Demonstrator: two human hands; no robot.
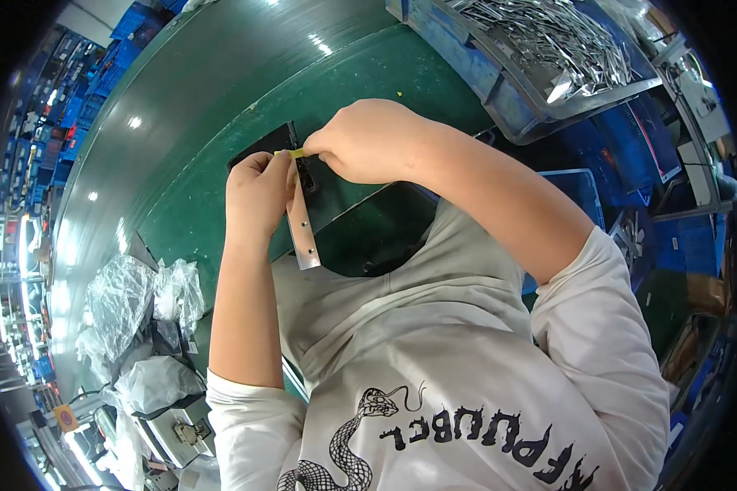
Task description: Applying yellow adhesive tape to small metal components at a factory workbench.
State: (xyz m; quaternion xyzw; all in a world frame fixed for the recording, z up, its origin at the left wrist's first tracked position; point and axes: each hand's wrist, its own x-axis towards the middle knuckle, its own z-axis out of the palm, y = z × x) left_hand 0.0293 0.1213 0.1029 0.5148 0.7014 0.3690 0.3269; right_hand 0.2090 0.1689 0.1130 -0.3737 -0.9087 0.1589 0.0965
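Note:
My left hand (258, 192) is closed round the upper end of a flat metal strip (304, 236), whose lower part has small holes and slants down toward my lap. My right hand (373, 143) pinches a small yellow strip-like piece (296, 153) at the top of the metal strip, close to my left fingertips. Whether the yellow piece is stuck to the metal cannot be made out. Beneath both hands lies a flat black object (264, 141) on the green work surface (368, 78), partly covered by my fingers.
A blue-grey bin (504, 94) piled with thin metal parts (565, 49) stands at the far right. Crumpled clear plastic bags (131, 303) lie at the left. A lighter blue crate (577, 192) sits beyond my right forearm. The table's near edge runs before my lap.

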